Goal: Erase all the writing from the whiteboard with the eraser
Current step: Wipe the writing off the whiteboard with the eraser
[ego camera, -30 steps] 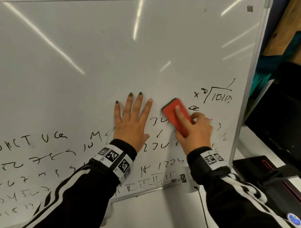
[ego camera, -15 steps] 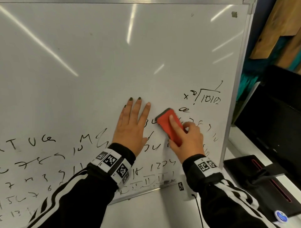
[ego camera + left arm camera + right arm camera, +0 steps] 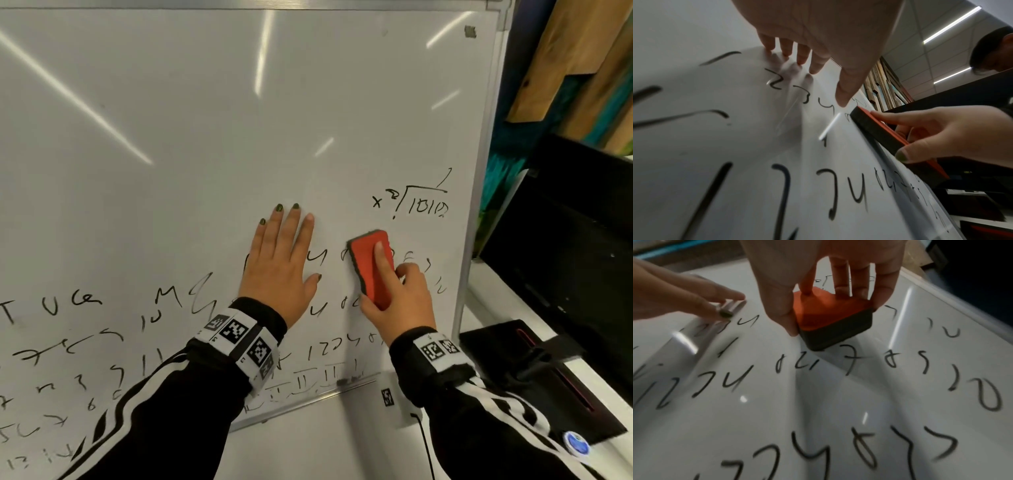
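The red-backed, black-felted block eraser [image 3: 371, 269] sits flat on the white glossy whiteboard [image 3: 205, 137] near its right edge, gripped in my right hand [image 3: 399, 301], fingers [image 3: 379, 253] curled round it. It has slid rightward, apparently clearing the marks there. My left hand [image 3: 279, 270] stays pressed open beside it; rows of black writing [image 3: 85, 342] remain.

Wood panels [image 3: 579, 51], teal wall patch [image 3: 503, 171], possibly a black monitor [image 3: 565, 219], ceiling strip lights [image 3: 951, 24]
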A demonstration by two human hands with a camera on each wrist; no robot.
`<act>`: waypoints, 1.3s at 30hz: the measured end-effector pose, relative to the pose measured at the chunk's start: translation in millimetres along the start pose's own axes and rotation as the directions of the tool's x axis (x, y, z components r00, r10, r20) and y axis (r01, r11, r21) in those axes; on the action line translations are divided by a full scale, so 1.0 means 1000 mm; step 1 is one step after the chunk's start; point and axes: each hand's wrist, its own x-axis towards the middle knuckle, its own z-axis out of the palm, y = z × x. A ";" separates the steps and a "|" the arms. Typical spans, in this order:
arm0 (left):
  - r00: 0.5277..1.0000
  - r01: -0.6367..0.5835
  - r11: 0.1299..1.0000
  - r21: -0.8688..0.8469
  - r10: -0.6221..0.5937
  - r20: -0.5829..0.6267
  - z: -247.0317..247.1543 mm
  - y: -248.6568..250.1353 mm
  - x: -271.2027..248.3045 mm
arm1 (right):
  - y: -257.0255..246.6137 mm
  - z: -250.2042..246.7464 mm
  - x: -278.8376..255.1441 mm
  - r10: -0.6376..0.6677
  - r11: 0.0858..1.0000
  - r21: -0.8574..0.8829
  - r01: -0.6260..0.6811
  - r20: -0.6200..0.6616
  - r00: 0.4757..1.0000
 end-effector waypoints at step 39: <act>0.998 0.048 0.992 0.116 -0.053 0.040 0.007 -0.010 -0.010 | -0.007 -0.005 0.014 0.036 0.999 0.032 -0.036 -0.004 0.999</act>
